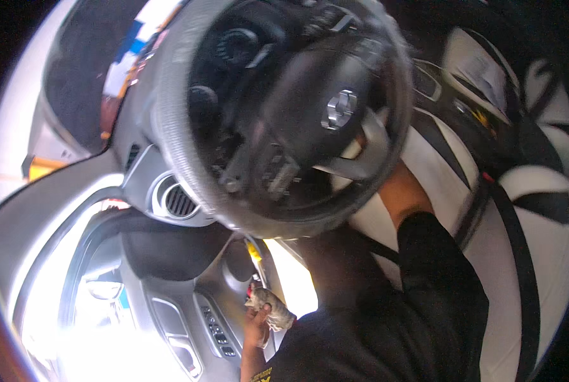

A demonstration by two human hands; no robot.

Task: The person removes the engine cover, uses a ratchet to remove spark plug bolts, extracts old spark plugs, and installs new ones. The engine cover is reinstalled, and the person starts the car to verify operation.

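By the driver's door, my left hand (256, 323) is closed around a bunched, greyish-white cloth (271, 308) with darker smudges. In front of me, tilted, is the black steering wheel (396, 137), its rim wrapped in clear plastic. My right forearm (406, 194) reaches up behind the lower right of that rim. Most of my right hand is hidden there; only a small patch of skin shows between the spokes, so its fingers and anything in them cannot be made out.
The open-looking door carries a window switch panel (215, 328) and a grey armrest area. A round air vent (180, 202) sits at the dashboard's left end. White and black seats (437, 149), a centre console (472, 118) and a dark belt strap (517, 254) lie to the right.
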